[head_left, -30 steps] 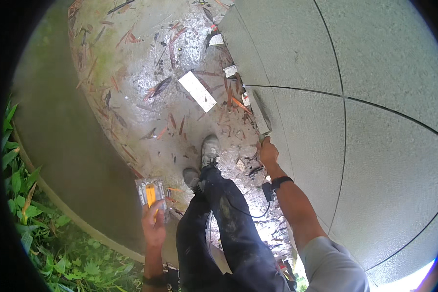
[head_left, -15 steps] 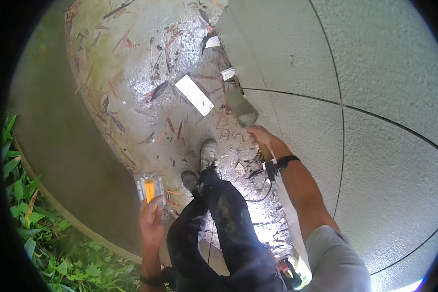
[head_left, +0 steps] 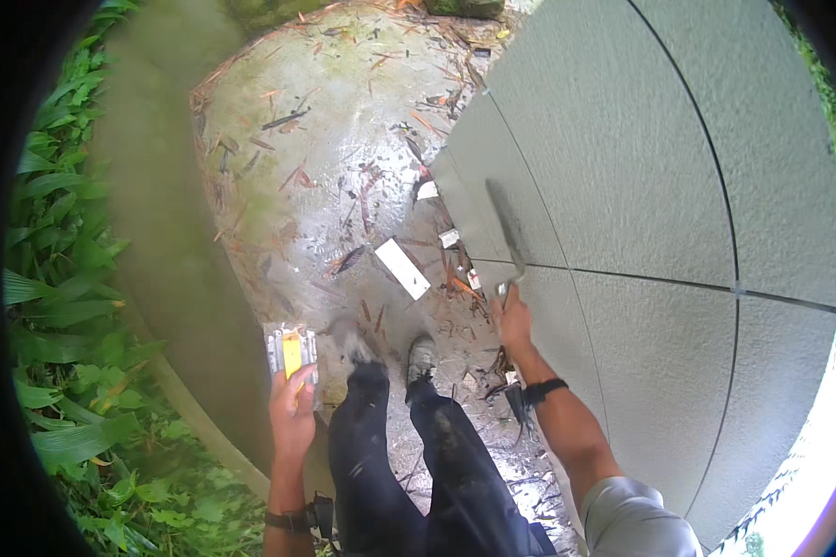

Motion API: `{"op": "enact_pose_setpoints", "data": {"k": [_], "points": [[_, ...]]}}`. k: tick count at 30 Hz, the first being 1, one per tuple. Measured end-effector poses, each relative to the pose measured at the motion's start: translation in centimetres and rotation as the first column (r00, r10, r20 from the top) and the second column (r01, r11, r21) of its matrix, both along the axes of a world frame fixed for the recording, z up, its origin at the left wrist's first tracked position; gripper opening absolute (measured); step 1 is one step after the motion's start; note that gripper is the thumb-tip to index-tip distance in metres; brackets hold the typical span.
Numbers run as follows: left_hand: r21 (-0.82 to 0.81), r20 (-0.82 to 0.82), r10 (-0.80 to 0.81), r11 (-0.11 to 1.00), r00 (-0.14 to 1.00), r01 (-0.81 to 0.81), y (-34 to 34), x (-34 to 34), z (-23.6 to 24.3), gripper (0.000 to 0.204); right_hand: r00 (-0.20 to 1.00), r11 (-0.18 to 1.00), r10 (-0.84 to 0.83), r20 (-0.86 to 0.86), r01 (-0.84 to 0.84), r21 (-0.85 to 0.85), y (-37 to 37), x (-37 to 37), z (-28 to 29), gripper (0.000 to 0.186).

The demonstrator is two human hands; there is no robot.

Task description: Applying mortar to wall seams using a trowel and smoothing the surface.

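My left hand (head_left: 293,408) grips a small metal float with a yellow handle (head_left: 293,351), its metal smeared whitish, over the wet ground at the lower left. In my right hand (head_left: 514,320) is the handle of a long, grey trowel-like tool (head_left: 503,218), its blade lying along the grey textured wall panel (head_left: 646,158) crossed by dark grooves. A white rectangular piece (head_left: 402,268) lies on the littered ground near the panel's foot, with small pale scraps (head_left: 450,239) beside that edge.
The concrete path (head_left: 311,102) carries scattered leaves and has mossy stone (head_left: 464,7) at its far end. A low curved, greenish band (head_left: 149,186) borders its left side, with plants (head_left: 60,297) beyond. My legs and shoes (head_left: 421,357) stand below me; a dark cord hangs near my right wrist.
The view has tilted up along the path. My feet have shifted. The tool in my right hand swung off the panel's edge half a second ago and now lies along the panel again.
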State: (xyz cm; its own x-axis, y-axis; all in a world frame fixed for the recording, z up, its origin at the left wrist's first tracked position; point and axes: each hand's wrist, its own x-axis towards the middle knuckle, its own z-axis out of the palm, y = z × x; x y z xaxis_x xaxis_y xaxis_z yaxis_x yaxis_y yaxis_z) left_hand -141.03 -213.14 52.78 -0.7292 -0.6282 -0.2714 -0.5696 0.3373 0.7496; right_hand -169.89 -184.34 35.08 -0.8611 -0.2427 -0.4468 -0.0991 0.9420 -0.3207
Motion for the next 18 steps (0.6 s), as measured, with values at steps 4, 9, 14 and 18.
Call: {"op": "enact_pose_setpoints", "data": {"k": [4, 9, 14, 18], "points": [[0.024, 0.033, -0.004, 1.000, 0.999, 0.003, -1.4, -1.8, 0.7, 0.028, 0.995, 0.995, 0.018, -0.100, -0.028, -0.098, -4.2, -4.9, 0.0, 0.048], [-0.056, 0.026, -0.018, 0.998, 0.999, 0.019, -2.7, -1.8, -0.8, 0.025, 0.997, 0.993, -0.019, -0.070, 0.010, -0.121, -9.3, -6.9, -3.2, 0.047], [0.046, -0.001, -0.037, 0.998, 0.999, 0.037, -7.5, -5.7, -3.2, 0.026, 0.998, 1.000, -0.004, 0.057, 0.003, 0.027, -9.4, -10.6, -11.5, 0.054], [0.151, 0.129, -0.003, 0.988, 0.992, -0.017, -9.9, -5.8, -3.0, 0.046, 0.993, 1.000, -0.009, 0.119, 0.011, -0.017, -11.6, -7.6, -12.6, 0.055]]}}
